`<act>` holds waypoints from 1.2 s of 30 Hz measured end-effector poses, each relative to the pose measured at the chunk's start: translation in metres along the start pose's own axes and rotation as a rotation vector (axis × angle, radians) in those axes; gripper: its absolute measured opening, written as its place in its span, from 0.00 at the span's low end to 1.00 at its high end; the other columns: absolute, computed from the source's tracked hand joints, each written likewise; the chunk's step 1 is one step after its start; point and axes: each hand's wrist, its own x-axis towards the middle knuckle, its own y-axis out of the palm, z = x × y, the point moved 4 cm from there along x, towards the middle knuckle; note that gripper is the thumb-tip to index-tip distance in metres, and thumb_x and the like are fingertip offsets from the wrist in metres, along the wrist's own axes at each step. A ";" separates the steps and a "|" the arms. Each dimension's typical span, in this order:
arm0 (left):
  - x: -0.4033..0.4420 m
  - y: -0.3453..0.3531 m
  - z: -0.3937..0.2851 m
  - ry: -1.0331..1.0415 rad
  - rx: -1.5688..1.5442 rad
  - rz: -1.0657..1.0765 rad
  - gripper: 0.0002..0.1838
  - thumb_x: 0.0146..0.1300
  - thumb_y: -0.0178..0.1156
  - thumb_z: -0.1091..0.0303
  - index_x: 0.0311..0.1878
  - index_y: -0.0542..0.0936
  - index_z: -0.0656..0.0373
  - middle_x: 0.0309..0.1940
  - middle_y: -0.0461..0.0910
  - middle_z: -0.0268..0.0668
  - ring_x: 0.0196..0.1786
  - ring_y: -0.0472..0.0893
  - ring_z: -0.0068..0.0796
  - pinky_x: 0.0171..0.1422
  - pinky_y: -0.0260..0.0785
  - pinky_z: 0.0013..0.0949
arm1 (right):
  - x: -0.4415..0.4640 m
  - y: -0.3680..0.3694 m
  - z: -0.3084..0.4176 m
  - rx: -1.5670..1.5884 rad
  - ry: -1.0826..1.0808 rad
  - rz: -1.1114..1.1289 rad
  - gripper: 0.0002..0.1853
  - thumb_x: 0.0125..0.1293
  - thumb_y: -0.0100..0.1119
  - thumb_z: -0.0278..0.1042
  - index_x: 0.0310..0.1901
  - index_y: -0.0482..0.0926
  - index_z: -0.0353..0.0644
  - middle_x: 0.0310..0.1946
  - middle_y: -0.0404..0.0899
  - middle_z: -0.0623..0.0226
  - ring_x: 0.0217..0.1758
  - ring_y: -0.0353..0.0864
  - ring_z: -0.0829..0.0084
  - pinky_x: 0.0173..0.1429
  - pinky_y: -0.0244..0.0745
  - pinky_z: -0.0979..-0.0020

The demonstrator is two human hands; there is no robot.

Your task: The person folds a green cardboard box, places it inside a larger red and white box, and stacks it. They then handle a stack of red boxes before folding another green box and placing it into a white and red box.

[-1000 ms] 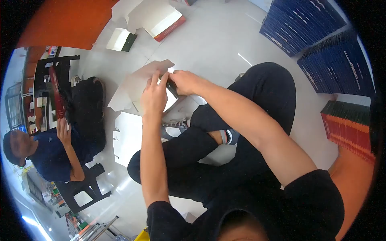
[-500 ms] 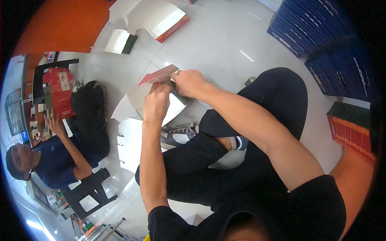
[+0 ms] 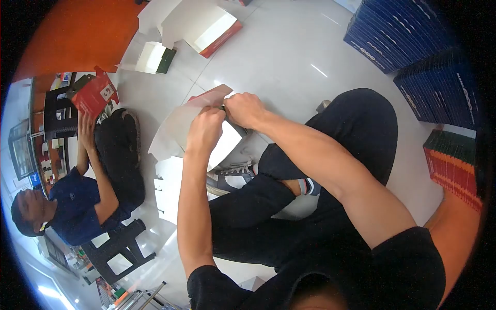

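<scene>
A partly folded cardboard box [image 3: 223,148], white inside with red and dark green outer faces, is held up between my two hands over the floor. My left hand [image 3: 205,129] has its fingers curled closed on the near edge of a panel. Close beside it, my right hand [image 3: 246,110] pinches the box edge near a dark green face. The knuckles almost meet, and the fingertips are hidden behind the hands. A pale flap [image 3: 168,132] spreads out to the left, and a reddish flap [image 3: 214,95] stands up beyond the fingers.
White flat cardboard [image 3: 168,188] lies left of my shoe. Farther off stand an open red-sided box [image 3: 222,39] and a smaller green-ended box [image 3: 164,59]. Blue stacks [image 3: 398,36] and a red-green stack [image 3: 450,165] are at right. A seated co-worker [image 3: 77,201] holds a red box [image 3: 95,95].
My left hand has shifted slightly right, closer to my right hand. The pale flap has shifted a little. The co-worker's red box has tilted and moved, and both their hands are now near it.
</scene>
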 end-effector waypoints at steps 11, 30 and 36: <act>-0.010 0.020 -0.005 -0.054 -0.156 -0.209 0.10 0.62 0.57 0.78 0.42 0.87 0.60 0.45 0.85 0.45 0.47 0.84 0.48 0.52 0.78 0.46 | 0.005 0.004 -0.013 0.099 0.067 0.017 0.12 0.63 0.61 0.40 0.35 0.86 0.40 0.35 0.87 0.50 0.44 0.87 0.48 0.50 0.82 0.52; -0.125 0.093 0.062 -1.019 -0.052 -0.307 0.09 0.69 0.53 0.74 0.49 0.74 0.67 0.47 0.82 0.57 0.45 0.85 0.61 0.49 0.77 0.56 | -0.029 -0.012 0.019 -0.199 -0.032 0.165 0.14 0.69 0.53 0.34 0.42 0.90 0.44 0.44 0.89 0.56 0.49 0.89 0.53 0.51 0.83 0.52; -0.128 0.124 0.067 -1.015 0.058 -0.238 0.09 0.67 0.53 0.77 0.48 0.70 0.68 0.47 0.80 0.57 0.45 0.85 0.62 0.49 0.79 0.54 | -0.024 -0.016 0.020 -0.249 0.005 0.220 0.14 0.69 0.53 0.34 0.43 0.89 0.42 0.43 0.88 0.53 0.49 0.89 0.53 0.51 0.83 0.52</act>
